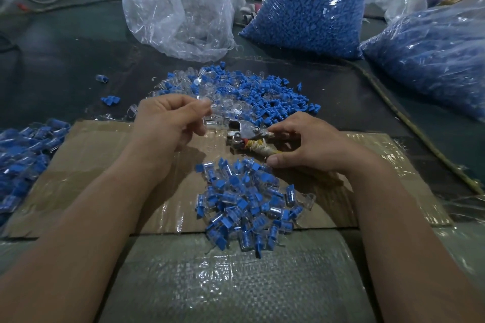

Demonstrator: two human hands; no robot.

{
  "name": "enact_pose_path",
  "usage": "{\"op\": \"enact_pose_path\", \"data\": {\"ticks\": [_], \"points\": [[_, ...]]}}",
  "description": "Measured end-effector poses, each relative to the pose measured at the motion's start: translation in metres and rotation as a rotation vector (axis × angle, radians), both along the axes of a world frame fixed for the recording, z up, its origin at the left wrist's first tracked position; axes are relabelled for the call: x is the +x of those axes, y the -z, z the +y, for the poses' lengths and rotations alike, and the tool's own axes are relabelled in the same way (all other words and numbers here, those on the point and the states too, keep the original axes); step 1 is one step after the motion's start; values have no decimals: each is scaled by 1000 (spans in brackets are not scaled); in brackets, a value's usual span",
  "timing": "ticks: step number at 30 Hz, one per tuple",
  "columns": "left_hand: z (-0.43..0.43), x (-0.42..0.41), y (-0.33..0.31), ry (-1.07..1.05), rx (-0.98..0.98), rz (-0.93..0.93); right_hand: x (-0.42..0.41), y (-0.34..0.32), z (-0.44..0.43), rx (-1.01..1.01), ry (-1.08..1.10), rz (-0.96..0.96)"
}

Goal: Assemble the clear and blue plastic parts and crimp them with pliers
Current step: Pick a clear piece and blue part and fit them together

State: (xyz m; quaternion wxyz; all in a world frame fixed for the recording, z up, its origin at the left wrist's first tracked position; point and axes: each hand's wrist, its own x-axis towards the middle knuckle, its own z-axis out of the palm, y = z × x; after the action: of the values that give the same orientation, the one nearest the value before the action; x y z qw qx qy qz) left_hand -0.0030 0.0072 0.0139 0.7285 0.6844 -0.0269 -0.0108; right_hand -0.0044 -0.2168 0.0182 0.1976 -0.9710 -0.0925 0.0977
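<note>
My left hand (168, 120) pinches a clear plastic part (210, 109) between thumb and fingertips, just left of the pliers' jaws. My right hand (304, 144) grips the cloth-wrapped handles of the metal pliers (245, 134), whose jaws point left over the cardboard. Behind both hands lies a loose heap of clear and blue parts (236, 86). In front of the pliers sits a pile of assembled clear-and-blue pieces (246, 202).
A cardboard sheet (105, 178) covers the work spot. More assembled pieces (23, 160) lie at the left. A bag of clear parts (178, 5) and two bags of blue parts (309, 2) (433, 52) stand behind. A rope (409, 123) runs along the right.
</note>
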Motion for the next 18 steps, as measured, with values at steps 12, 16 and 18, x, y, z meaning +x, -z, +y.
{"op": "enact_pose_path", "data": {"ticks": [12,16,18], "points": [[-3,12,23,-132,831,-280,4,2,-4,288,274,-404],[-6,18,29,5,1024,-222,5,3,-6,331,394,-511],[-6,20,31,37,1077,-191,5,3,-6,338,417,-521]]}}
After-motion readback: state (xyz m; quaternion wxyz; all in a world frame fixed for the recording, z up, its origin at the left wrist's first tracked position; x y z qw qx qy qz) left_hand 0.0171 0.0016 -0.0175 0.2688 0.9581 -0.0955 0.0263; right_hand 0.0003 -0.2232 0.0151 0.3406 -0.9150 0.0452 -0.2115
